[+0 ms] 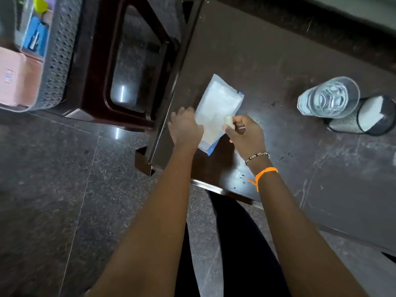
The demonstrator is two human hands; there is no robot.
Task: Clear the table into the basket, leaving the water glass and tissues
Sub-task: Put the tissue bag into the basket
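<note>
A flat white plastic packet with blue ends [216, 103] lies near the left edge of the dark table [300, 168]. My left hand [185, 127] rests on the packet's near left edge, fingers curled over it. My right hand [244, 133] pinches a small pale yellow piece [228, 120] at the packet's near right side. A water glass [327, 97] stands at the right, touching a black mesh holder with white tissues [364, 116]. The grey perforated basket [57, 61] sits far left on a dark stool, holding a pink box [15, 80] and blue and yellow items.
The dark brown stool [128, 61] stands between the basket and the table, over a speckled granite floor [53, 189]. My dark-clothed legs [225, 254] are below the table's near edge. A wall ledge runs along the table's far side.
</note>
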